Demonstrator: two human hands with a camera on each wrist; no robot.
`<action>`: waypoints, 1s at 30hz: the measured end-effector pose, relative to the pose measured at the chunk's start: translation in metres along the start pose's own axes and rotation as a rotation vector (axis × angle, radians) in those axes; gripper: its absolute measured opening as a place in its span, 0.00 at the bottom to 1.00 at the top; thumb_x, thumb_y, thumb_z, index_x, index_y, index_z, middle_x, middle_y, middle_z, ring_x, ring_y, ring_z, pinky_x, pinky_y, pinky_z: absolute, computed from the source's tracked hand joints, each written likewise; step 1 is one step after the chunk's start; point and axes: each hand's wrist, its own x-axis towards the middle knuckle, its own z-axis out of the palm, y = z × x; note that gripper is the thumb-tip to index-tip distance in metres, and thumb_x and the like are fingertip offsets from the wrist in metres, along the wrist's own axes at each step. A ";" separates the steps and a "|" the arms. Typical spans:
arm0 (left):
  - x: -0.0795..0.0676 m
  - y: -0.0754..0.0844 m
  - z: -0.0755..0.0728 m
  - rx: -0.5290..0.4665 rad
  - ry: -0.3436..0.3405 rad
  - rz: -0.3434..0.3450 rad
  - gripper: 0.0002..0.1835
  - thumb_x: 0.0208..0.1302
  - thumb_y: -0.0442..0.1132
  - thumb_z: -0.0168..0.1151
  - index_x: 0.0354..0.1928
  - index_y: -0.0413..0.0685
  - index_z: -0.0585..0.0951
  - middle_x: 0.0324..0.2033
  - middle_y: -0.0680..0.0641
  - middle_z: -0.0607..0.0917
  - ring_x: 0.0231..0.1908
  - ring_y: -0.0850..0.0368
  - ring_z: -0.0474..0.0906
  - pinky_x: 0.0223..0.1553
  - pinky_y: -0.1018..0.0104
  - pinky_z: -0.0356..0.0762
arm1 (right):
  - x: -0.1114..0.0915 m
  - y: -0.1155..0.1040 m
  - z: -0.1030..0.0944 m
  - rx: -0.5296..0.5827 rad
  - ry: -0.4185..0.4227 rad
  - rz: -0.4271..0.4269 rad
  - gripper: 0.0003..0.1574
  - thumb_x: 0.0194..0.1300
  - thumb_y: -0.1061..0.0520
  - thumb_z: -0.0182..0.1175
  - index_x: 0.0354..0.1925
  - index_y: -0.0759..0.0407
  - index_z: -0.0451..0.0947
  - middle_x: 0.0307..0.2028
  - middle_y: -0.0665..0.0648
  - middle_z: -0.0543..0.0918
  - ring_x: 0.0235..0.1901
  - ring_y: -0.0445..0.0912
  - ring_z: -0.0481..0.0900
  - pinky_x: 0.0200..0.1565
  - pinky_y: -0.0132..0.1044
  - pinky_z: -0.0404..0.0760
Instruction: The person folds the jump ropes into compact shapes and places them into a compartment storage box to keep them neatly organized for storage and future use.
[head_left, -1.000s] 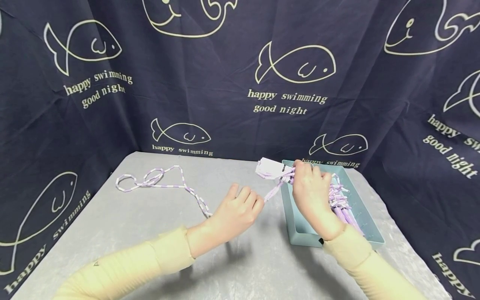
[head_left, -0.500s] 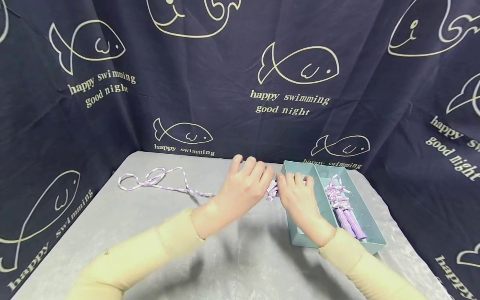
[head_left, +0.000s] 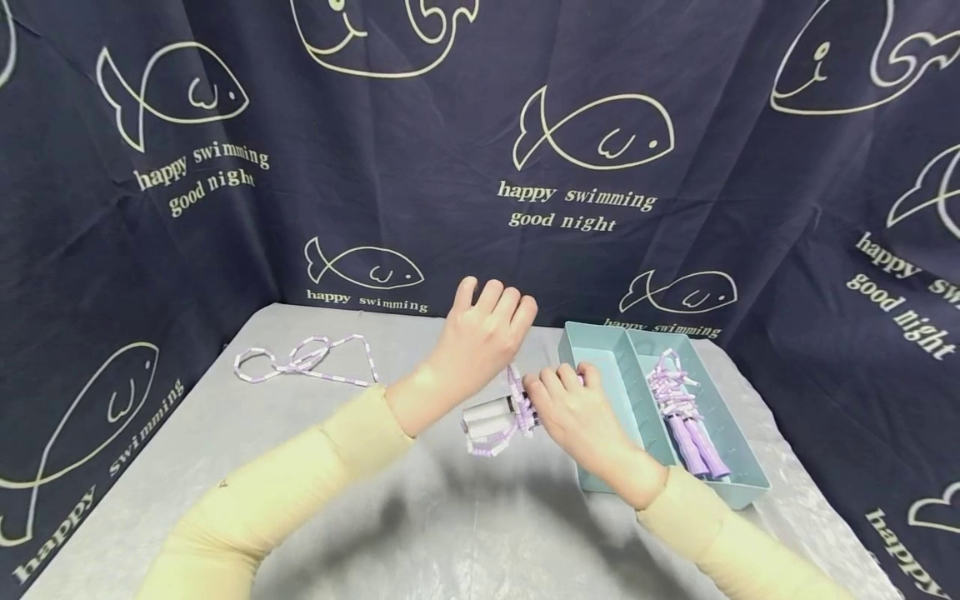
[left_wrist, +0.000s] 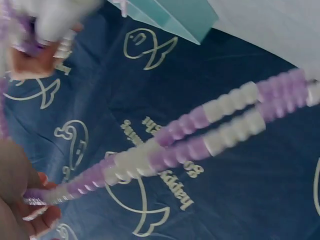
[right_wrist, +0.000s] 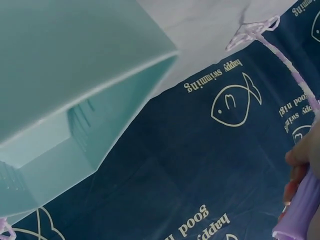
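A beaded jump rope in purple and white (head_left: 300,362) is stretched between my hands, with its far loops lying on the left of the table. My right hand (head_left: 577,417) grips its purple handles (right_wrist: 297,215), which have white ends (head_left: 487,417) pointing left; some beaded cord is wound around them. Raised up and to the left of it, my left hand (head_left: 480,342) holds the doubled beaded cord (left_wrist: 185,135) between curled fingers. In the left wrist view the two strands run from that hand toward the upper right. Fingers hide part of the winding.
A teal two-compartment bin (head_left: 596,333) stands at the right, partly behind my right hand. Its right compartment holds another jump rope (head_left: 697,446), cord bundled above purple handles. Dark fish-print cloth (head_left: 450,167) hangs around the grey table (head_left: 420,517).
The handle bundle has swung from over the bin to left of it, white ends now pointing left. My left hand has risen, and the cord on the table has been drawn in slightly.
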 end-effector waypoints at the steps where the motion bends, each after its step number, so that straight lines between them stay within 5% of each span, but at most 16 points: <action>1: -0.001 -0.002 0.003 -0.008 0.001 0.009 0.09 0.63 0.31 0.46 0.30 0.49 0.76 0.23 0.51 0.75 0.29 0.54 0.70 0.41 0.56 0.66 | 0.000 -0.001 -0.001 0.017 -0.002 -0.009 0.11 0.66 0.62 0.40 0.34 0.62 0.70 0.23 0.56 0.66 0.24 0.52 0.64 0.34 0.49 0.67; 13: -0.023 -0.021 0.043 -0.051 -0.206 0.056 0.10 0.65 0.33 0.43 0.31 0.49 0.74 0.30 0.49 0.77 0.35 0.51 0.72 0.42 0.57 0.66 | 0.002 -0.004 -0.014 0.169 0.026 -0.060 0.13 0.69 0.65 0.36 0.35 0.58 0.69 0.25 0.53 0.69 0.26 0.49 0.67 0.38 0.50 0.68; 22: -0.044 -0.025 0.061 -0.098 -0.303 0.037 0.07 0.62 0.36 0.46 0.34 0.49 0.75 0.32 0.48 0.77 0.37 0.49 0.71 0.43 0.55 0.65 | 0.002 -0.001 -0.020 0.282 -0.027 0.078 0.10 0.66 0.63 0.40 0.35 0.58 0.70 0.25 0.52 0.71 0.27 0.48 0.69 0.40 0.45 0.66; 30: -0.063 -0.018 0.065 -0.147 -0.346 0.024 0.08 0.62 0.34 0.44 0.34 0.48 0.74 0.31 0.48 0.76 0.36 0.49 0.70 0.41 0.55 0.64 | 0.006 0.005 -0.021 0.384 0.074 0.135 0.10 0.58 0.66 0.43 0.38 0.63 0.69 0.27 0.54 0.72 0.27 0.50 0.70 0.36 0.47 0.65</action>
